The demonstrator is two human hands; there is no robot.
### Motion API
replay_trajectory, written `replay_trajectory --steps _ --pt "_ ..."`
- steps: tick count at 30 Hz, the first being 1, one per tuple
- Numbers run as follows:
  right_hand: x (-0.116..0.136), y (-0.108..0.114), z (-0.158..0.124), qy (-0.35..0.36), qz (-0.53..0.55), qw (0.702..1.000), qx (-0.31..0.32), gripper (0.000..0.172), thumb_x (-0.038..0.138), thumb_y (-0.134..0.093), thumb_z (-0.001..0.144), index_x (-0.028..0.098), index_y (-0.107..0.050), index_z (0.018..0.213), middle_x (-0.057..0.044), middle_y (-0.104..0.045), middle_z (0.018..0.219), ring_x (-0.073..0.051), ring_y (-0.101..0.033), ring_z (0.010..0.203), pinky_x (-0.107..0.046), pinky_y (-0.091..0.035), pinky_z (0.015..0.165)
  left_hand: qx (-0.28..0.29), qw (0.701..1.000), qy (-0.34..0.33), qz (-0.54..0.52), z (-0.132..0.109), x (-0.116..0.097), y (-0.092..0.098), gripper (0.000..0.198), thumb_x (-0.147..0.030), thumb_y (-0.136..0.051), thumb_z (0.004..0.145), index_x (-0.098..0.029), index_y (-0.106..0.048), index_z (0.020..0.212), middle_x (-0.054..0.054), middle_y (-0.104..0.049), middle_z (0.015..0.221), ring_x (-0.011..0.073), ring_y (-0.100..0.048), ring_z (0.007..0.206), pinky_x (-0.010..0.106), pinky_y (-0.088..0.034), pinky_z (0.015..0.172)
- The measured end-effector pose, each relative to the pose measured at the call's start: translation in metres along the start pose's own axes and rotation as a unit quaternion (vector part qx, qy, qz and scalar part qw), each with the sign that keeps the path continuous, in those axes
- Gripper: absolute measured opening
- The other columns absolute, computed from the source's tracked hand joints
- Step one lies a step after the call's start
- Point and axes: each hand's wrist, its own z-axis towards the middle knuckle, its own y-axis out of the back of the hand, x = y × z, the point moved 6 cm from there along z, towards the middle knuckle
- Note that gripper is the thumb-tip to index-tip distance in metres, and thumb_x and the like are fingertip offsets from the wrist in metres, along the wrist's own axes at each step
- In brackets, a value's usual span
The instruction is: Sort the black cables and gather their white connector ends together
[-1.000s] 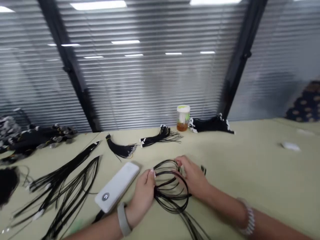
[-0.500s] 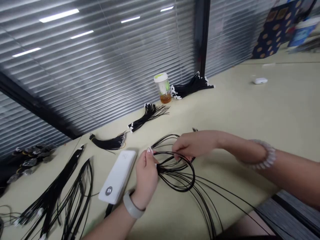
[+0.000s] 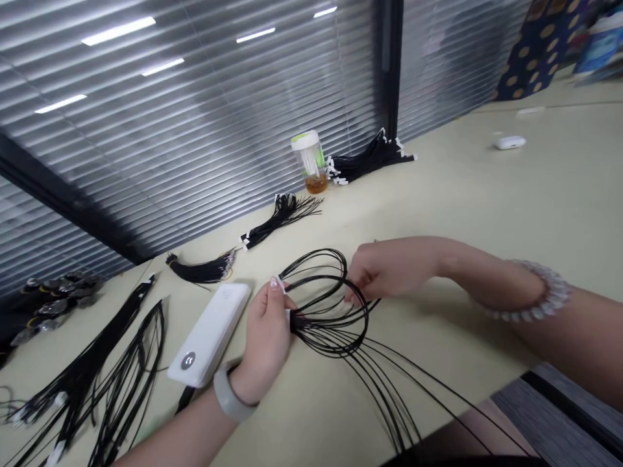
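Note:
A loop of thin black cords (image 3: 327, 303) lies on the pale table (image 3: 487, 214) in front of me. My left hand (image 3: 265, 340) is closed, pinching the cords where they gather at the loop's left side. My right hand (image 3: 389, 271) is closed on the right side of the loop, its fingers curled over the strands. The loose cord ends (image 3: 403, 402) trail toward me over the table's near edge. A grey band is on my left wrist and a beaded bracelet on my right.
A white power bank (image 3: 209, 334) lies just left of my left hand. More black cord bundles (image 3: 102, 376) lie left, with others (image 3: 280, 217) along the back by the blinds, beside a jar with a green lid (image 3: 309, 162). A small white object (image 3: 509, 142) sits far right.
The view swung from level with the blinds down and to the right. Both hands kept hold of the cord loop, and my right hand slid round its right side.

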Motion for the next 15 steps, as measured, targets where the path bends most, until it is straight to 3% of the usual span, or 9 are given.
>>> replay_trajectory --steps 5,10,15 --pt "0.020 -0.009 -0.001 0.058 -0.053 0.995 -0.061 0.018 0.007 -0.043 0.072 0.015 -0.049 0.058 0.004 -0.049 0.058 -0.008 -0.040 0.055 -0.020 -0.033 0.055 -0.002 1.000 -0.004 0.007 -0.001 -0.002 0.001 0.043 -0.054 -0.038 0.086 -0.019 -0.051 0.064 -0.001 -0.049 0.054 0.0147 -0.049 0.053 0.026 -0.040 0.053" --pt "0.026 -0.011 0.000 0.065 -0.121 0.982 -0.129 0.024 0.002 -0.043 0.072 0.016 -0.037 0.053 0.006 -0.038 0.050 -0.006 -0.031 0.048 -0.019 -0.026 0.047 -0.013 1.000 -0.006 0.026 0.000 -0.002 0.003 0.044 -0.055 -0.036 0.086 -0.020 -0.050 0.064 0.001 -0.052 0.056 0.0164 -0.051 0.055 0.028 -0.042 0.056" --pt "0.027 -0.010 0.010 0.065 -0.122 0.981 -0.138 0.022 0.003 -0.046 0.077 0.014 -0.050 0.057 0.006 -0.044 0.052 -0.005 -0.033 0.049 -0.018 -0.027 0.049 -0.024 0.999 -0.036 0.031 0.002 -0.002 0.004 0.044 -0.052 -0.037 0.086 -0.019 -0.049 0.060 0.002 -0.054 0.059 0.0161 -0.052 0.059 0.028 -0.043 0.059"
